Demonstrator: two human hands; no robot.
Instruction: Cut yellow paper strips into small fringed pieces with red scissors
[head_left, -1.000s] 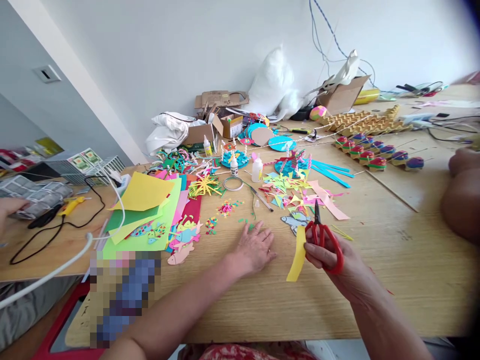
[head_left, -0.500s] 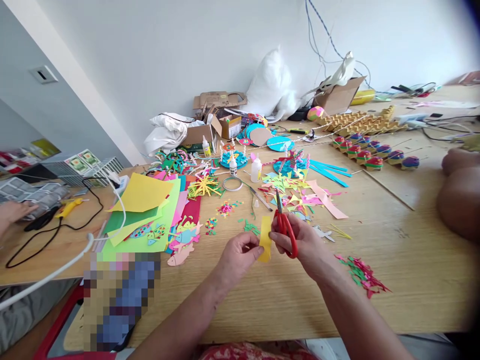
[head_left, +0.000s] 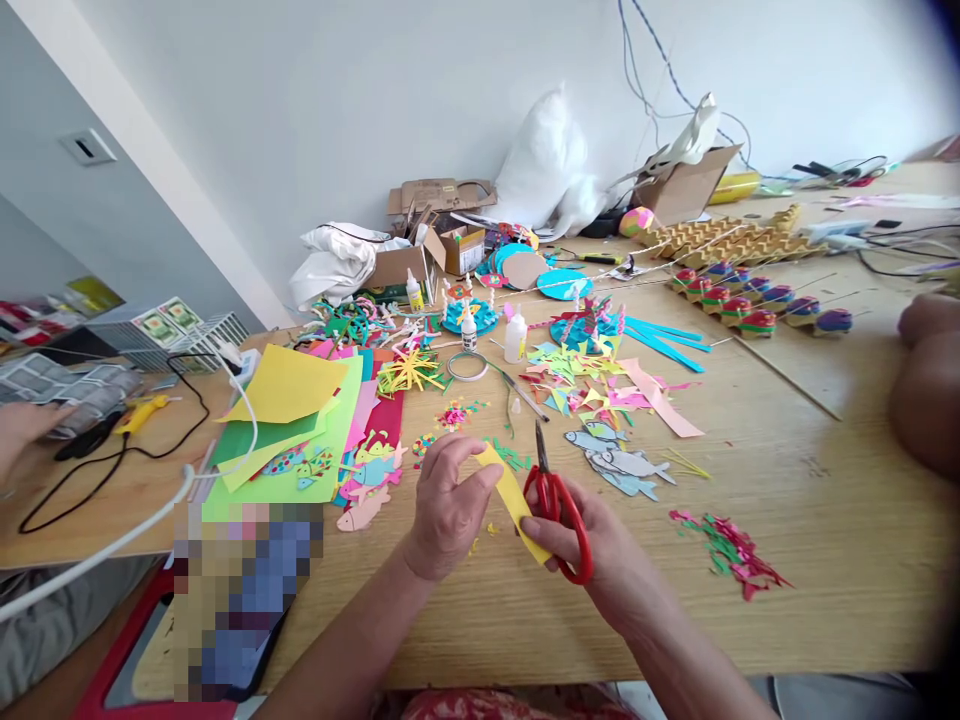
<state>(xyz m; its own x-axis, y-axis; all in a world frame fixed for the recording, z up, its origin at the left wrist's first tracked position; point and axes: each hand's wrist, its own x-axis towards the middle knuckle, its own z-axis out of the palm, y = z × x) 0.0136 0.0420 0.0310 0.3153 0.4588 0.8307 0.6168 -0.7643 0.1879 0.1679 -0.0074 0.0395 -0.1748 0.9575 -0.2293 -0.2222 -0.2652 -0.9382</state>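
My left hand (head_left: pixel 454 510) has its thumb and index finger at the upper end of a yellow paper strip (head_left: pixel 515 502). The strip slants down to the right. My right hand (head_left: pixel 604 545) pinches the strip's lower end under the thumb. That same hand also carries red-handled scissors (head_left: pixel 556 505), their blades pointing away from me and clear of the paper. On the table by my left wrist lie tiny yellow scraps (head_left: pixel 491 528). Behind the scissors are grey-blue paper fish (head_left: pixel 626 462), and green paper bits (head_left: pixel 510 455) lie just beyond the strip.
Coloured paper sheets (head_left: pixel 289 385) and pink paper fish (head_left: pixel 364 508) lie left. Glue bottles (head_left: pixel 515 338) stand beyond the hands near scattered paper offcuts (head_left: pixel 577 375). Red and green scraps (head_left: pixel 739 555) are at right. Another person's arm (head_left: pixel 926 390) rests at the right edge.
The strip has gone from upright to slanted. My left hand has shifted from its lower part to its upper end. My right hand and the scissors have come down towards me.
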